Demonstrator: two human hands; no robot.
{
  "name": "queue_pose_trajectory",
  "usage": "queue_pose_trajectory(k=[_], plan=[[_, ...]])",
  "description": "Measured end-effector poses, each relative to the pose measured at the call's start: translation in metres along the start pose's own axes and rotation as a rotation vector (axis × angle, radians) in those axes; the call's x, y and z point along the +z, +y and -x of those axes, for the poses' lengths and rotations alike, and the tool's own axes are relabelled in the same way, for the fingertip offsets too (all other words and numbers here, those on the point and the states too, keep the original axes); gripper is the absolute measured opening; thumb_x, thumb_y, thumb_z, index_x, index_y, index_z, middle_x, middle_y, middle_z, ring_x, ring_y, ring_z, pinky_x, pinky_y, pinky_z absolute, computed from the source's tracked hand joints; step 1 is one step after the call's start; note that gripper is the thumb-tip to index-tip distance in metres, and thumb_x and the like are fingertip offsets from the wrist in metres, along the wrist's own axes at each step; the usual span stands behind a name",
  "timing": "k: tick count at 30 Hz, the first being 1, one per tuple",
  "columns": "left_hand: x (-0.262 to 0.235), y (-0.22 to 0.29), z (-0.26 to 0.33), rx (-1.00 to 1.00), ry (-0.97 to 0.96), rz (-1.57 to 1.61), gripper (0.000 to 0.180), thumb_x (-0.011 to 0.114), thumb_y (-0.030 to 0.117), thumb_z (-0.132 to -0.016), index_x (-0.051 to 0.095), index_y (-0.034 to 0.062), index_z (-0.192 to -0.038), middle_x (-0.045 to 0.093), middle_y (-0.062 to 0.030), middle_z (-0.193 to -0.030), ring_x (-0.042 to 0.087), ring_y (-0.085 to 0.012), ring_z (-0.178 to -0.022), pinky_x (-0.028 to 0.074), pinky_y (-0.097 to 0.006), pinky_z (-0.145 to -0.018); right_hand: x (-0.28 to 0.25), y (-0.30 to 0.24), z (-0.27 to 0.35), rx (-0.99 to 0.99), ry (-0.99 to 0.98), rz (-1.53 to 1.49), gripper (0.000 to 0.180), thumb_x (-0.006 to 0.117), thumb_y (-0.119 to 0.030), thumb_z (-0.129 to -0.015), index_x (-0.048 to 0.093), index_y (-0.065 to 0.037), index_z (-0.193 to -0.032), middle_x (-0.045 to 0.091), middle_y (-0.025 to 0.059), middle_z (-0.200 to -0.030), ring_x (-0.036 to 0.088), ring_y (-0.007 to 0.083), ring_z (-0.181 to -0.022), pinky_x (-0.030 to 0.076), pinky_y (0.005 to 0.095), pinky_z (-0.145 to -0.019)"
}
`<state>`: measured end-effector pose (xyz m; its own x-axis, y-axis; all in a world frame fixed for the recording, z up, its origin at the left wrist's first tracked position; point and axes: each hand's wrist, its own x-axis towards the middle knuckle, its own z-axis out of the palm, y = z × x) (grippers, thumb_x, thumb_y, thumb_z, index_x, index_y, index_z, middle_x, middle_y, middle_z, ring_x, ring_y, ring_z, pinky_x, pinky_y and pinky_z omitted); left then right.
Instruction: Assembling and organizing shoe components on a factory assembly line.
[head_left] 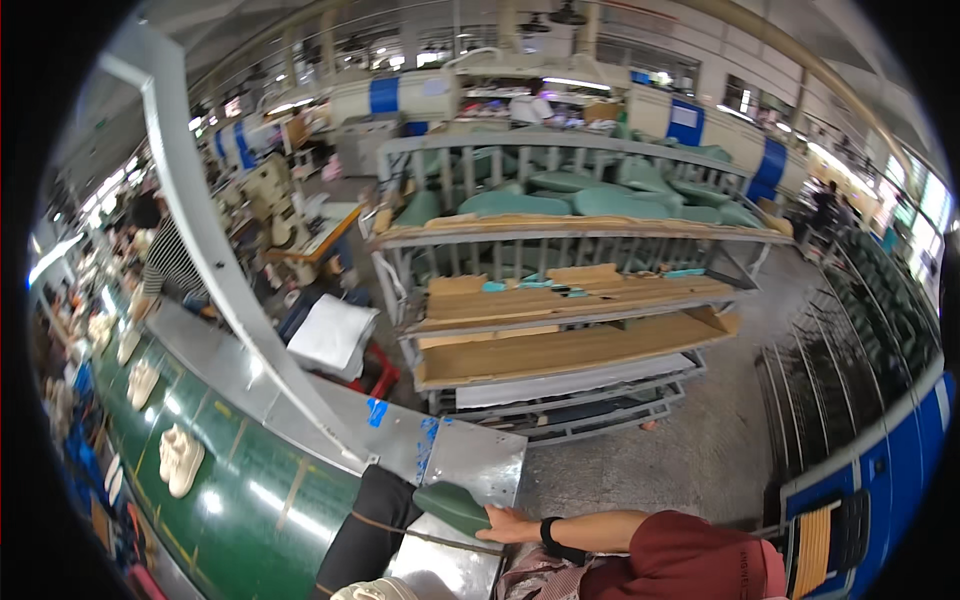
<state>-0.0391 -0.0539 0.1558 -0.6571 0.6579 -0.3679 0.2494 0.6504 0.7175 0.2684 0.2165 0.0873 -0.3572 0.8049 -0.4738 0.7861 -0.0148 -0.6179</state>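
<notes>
My right hand reaches in from the lower right, with a black band on its wrist and a maroon sleeve on its arm. Its fingers are closed on the end of a dark green shoe last. The last lies level, over a metal ledge and close to a black padded roll with a brown cord. A cream shoe is partly cut off at the lower edge. My left hand is out of view.
A green conveyor belt carries cream shoes along the left. A wheeled rack with several green lasts stands ahead. Another rack is at right. A grey post rises beside the belt; a person in stripes is beyond it.
</notes>
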Motion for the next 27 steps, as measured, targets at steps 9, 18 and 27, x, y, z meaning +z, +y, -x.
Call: queue_pose_trajectory(k=[9,18,27], plan=[[-0.012,0.066,-0.116,0.611,0.05,-0.555,0.071,0.076,0.037,-0.081,0.049,0.0005,-0.135,0.059,-0.0228,-0.127,0.054,-0.0332,-0.121,0.042,-0.043,-0.103,-0.071,-0.013,0.112,0.089,0.065,-0.523,0.065,0.075,-0.042,-0.083,0.057,0.005,-0.124,0.065,0.0157,-0.113,0.06,0.0215,-0.107,0.047,0.0324,-0.091],[0.041,0.135,-0.152,0.543,0.084,-0.49,0.076,0.077,0.034,-0.081,0.043,0.0016,-0.14,0.058,-0.0245,-0.127,0.055,-0.0343,-0.12,0.042,-0.044,-0.103,-0.268,-0.046,0.208,-0.328,0.944,-1.037,0.054,0.071,-0.028,-0.089,0.053,0.006,-0.127,0.065,0.0107,-0.112,0.062,0.0159,-0.099,0.052,0.0319,-0.084],[0.198,-0.087,-0.073,0.46,-0.244,-0.404,0.077,0.077,0.04,-0.079,0.042,-0.0005,-0.133,0.066,-0.018,-0.097,0.063,-0.0367,-0.09,0.049,-0.044,-0.086,-0.513,-0.033,0.17,-0.401,1.31,-0.785,0.022,0.06,-0.022,-0.093,0.058,-0.001,-0.1,0.063,0.0043,-0.082,0.06,0.0136,-0.074,0.051,0.033,-0.067]])
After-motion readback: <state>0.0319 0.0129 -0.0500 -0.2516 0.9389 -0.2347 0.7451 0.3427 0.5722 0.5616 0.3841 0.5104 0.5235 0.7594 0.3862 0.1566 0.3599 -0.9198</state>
